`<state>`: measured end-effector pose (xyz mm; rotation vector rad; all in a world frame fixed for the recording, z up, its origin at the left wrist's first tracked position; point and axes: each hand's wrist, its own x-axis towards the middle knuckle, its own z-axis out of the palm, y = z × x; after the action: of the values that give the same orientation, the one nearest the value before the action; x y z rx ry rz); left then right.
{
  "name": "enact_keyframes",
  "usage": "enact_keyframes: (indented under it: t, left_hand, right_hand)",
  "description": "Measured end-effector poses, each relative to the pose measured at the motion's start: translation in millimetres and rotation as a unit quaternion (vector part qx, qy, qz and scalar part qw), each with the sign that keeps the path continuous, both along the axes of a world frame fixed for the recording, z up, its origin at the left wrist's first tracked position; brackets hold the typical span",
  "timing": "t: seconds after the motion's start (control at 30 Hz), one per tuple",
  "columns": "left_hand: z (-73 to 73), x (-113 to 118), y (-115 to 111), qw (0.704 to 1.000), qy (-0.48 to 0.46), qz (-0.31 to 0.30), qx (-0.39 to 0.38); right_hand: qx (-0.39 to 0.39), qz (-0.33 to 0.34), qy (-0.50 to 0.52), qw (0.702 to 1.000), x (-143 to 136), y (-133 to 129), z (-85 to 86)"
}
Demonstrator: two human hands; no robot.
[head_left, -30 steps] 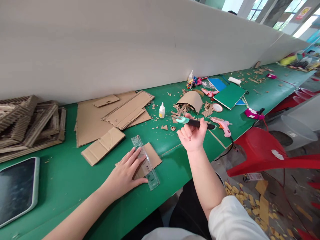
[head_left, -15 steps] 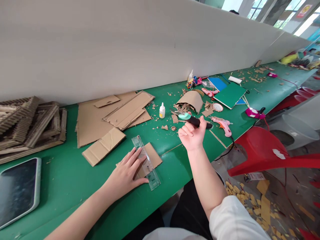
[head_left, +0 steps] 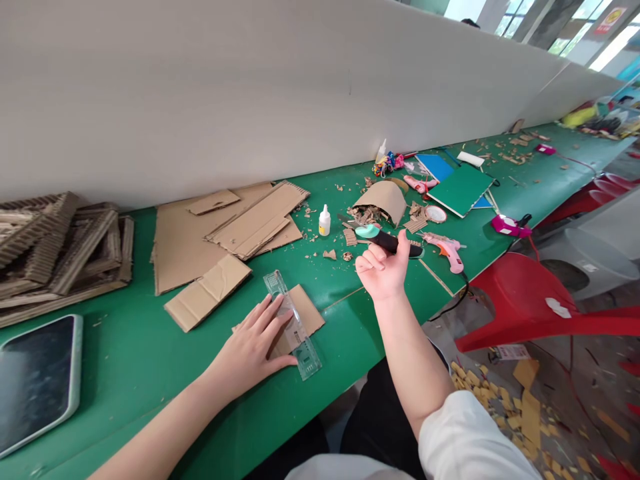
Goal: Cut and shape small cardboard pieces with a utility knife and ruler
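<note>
My left hand (head_left: 257, 340) lies flat with its fingers spread, pressing a clear ruler (head_left: 299, 330) onto a small cardboard piece (head_left: 309, 310) at the table's front edge. Raised to the right of it, my right hand (head_left: 384, 270) is closed around a black and mint-green utility knife (head_left: 383, 237), whose blade points left. Behind the hands stands a small white glue bottle (head_left: 325, 221). A curved cardboard piece (head_left: 384, 200) with scraps under it lies beyond the knife.
Cardboard sheets (head_left: 185, 247) and stacked corrugated frames (head_left: 75, 247) cover the left of the green table (head_left: 135, 360), with a phone (head_left: 37, 380) in front. To the right are a pink glue gun (head_left: 449, 250), a green book (head_left: 461, 190) and a red chair (head_left: 520, 293).
The knife has tilted slightly in my right hand, which has barely shifted. My left hand and the ruler have stayed in place.
</note>
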<state>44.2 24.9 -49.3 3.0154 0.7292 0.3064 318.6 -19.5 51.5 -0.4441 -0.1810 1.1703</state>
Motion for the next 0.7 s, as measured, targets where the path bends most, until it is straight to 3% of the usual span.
enact_keyframes:
  t: [0.7]
  left_hand:
    - [8.4, 1.9, 0.1, 1.000, -0.018, -0.012, -0.019]
  right_hand:
    - [-0.010, -0.021, -0.026, 0.999, -1.3, 3.5, -3.5]
